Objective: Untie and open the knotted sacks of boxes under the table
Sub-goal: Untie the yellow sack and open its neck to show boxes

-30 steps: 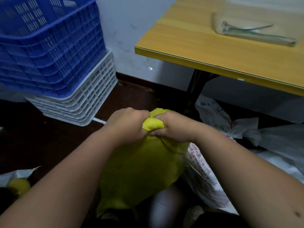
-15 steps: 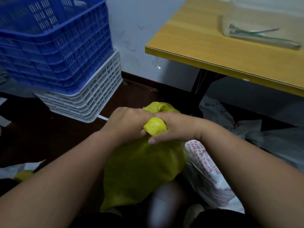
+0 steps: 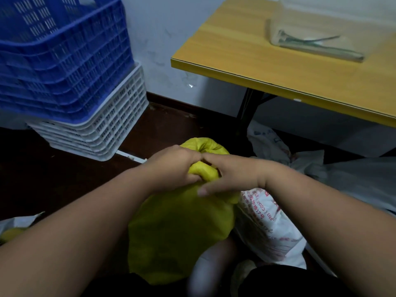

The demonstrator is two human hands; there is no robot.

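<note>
Yellow sack: a yellow woven-plastic sack (image 3: pixel 177 230) stands on the dark floor in front of the table, its neck twisted into a knot (image 3: pixel 203 171) at the top.
Left hand: the left hand (image 3: pixel 173 168) has its fingers curled round the left side of the knot, gripping it.
Right hand: the right hand (image 3: pixel 231 174) clamps the knot from the right, thumb laid across the sack below, fingers curled behind.
Hidden: the hands cover most of the knot, so how it is tied cannot be made out; the sack's contents do not show; its base is cut off by a blurred pale shape near the bottom edge.
White sack: a white woven sack with red print (image 3: pixel 267 226) lies just beside the yellow one, on its right, touching it.
Writing: red characters with "2023" and "17" can be read; the rest is too small.
Table: a yellow wood-grain table top (image 3: pixel 267 67) with a clear plastic bag (image 3: pixel 315 37) on it, contents unclear.
Crates: a blue slatted plastic crate (image 3: pixel 64 61) sits on a white slatted crate (image 3: pixel 102 133), cut off at the left.
</note>
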